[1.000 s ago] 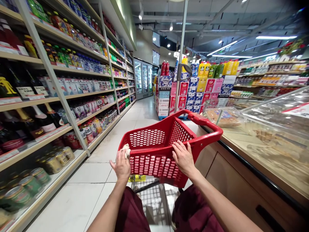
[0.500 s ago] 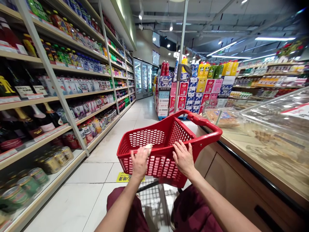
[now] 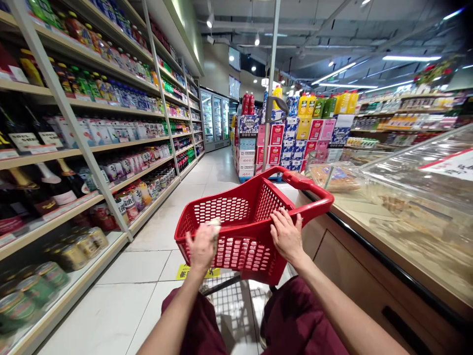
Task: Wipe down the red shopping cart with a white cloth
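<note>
A red plastic shopping cart (image 3: 244,249) with slotted basket walls stands right before my knees, its handle toward the right. My left hand (image 3: 201,251), somewhat blurred, is closed on a whitish cloth (image 3: 214,226) at the near rim, toward the cart's left end. Part of the cloth is hidden by the fingers. Farther right along the same rim, my right hand (image 3: 287,235) holds the cart, fingers laid over the edge and thumb raised. The visible part of the basket's inside is bare red plastic.
Shelves of drinks (image 3: 121,106) line the left side. A glass-topped counter (image 3: 391,197) with a dark rail runs close along the right. Stacked drink cartons (image 3: 277,140) stand ahead, and glass-door fridges (image 3: 214,116) farther back. A yellow floor sticker (image 3: 183,271) lies below the cart.
My left hand has moved left along the near rim with the cloth. My right hand has shifted slightly right on the rim, nearer the handle. The view has turned slightly.
</note>
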{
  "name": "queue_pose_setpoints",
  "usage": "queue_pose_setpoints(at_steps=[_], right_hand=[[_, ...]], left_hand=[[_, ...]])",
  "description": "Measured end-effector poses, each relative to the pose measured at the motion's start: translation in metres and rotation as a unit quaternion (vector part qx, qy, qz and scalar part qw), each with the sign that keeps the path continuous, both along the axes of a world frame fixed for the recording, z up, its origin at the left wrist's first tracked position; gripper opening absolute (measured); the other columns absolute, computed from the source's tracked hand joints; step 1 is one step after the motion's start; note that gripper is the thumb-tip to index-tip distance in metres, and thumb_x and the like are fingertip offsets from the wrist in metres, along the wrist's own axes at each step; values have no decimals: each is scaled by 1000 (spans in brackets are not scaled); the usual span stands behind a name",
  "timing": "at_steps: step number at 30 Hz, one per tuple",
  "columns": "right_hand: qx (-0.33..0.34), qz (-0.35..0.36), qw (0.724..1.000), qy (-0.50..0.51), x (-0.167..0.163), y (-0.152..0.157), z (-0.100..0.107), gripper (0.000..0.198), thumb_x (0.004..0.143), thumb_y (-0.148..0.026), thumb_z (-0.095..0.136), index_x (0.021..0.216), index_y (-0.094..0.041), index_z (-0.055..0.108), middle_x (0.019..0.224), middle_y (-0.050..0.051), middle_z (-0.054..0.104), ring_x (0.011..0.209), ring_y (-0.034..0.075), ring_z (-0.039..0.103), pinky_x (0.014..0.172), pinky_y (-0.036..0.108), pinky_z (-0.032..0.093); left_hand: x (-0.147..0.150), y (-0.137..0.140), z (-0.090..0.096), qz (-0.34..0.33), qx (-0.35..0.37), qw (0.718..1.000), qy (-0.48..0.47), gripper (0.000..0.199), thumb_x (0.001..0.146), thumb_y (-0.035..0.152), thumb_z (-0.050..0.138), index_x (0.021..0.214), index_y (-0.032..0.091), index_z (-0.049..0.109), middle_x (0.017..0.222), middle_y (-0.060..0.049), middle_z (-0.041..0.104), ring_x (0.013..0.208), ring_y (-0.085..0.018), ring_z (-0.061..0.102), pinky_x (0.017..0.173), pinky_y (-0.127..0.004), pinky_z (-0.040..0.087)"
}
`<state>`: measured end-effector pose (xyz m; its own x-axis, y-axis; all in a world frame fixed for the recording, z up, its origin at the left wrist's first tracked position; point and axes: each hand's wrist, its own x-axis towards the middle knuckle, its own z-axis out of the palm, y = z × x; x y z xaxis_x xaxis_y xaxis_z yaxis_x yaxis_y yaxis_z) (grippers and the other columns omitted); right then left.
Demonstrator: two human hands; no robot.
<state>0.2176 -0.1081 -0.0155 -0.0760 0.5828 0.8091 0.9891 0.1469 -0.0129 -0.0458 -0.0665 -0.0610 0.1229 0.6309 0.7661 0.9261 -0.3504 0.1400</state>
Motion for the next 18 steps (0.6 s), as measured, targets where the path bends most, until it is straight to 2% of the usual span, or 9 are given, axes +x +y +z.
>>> queue_pose_setpoints(at_steps=[2,3,7,8,10,13,14,15,18], right_hand=[[5,-4,1000,4,2,-1,0,34,86,-23,36,110,-15,57,116,10,59,117,25,42,103,52,8],[4,0,1000,3,1,-1,0,34,86,-23,36,111,-15,57,116,10,58,118,25,42,103,52,8],[-8,23,1000,-6,-5,-3,-1,34,86,-23,36,110,-16,58,116,10,59,117,24,43,104,51,8],[-8,21,1000,-2,-4,-3,0,33,86,-23,36,110,-16,58,116,10,58,117,24,43,104,51,9],[2,6,1000,13,3,-4,0,33,86,-22,36,111,-15,57,118,10,57,118,25,42,103,52,8],[20,-10,999,31,15,-6,0,35,85,-21,36,114,-14,55,122,11,54,121,25,39,103,53,8],[22,-8,999,30,16,-7,0,35,84,-20,36,114,-14,54,123,11,54,121,25,38,103,53,8],[21,-1,999,26,15,-8,-1,36,84,-19,36,115,-14,54,123,11,53,122,25,38,103,53,9],[11,27,1000,8,10,-11,-2,37,83,-18,36,116,-15,54,123,10,53,122,24,38,104,51,9]], left_hand=[[-5,1,0,68,1,996,-60,39,82,22,34,119,16,48,122,-14,54,115,-25,46,104,-57,12],[-3,1,0,69,-2,995,-67,40,82,21,34,118,16,48,121,-14,54,115,-26,46,103,-57,13],[21,-3,5,-91,-31,995,38,41,82,18,34,120,23,47,124,-8,53,119,-21,44,104,-54,15],[23,-3,6,-111,-40,991,57,42,82,17,34,120,24,46,126,-7,52,119,-20,43,105,-53,15],[14,-2,8,-78,-51,995,45,43,81,15,32,120,25,47,126,-7,52,118,-20,45,104,-55,14],[2,0,8,42,-49,997,-31,41,81,17,33,119,18,48,124,-12,53,115,-24,47,102,-59,14],[6,1,8,46,-50,997,-38,41,81,18,33,119,17,48,124,-13,53,116,-24,46,102,-59,14],[15,0,9,20,-56,998,-24,40,82,19,33,119,18,48,124,-12,53,117,-24,45,103,-58,14],[48,-2,16,-121,-78,988,53,40,83,18,34,121,23,46,127,-7,51,119,-20,44,106,-53,15]])
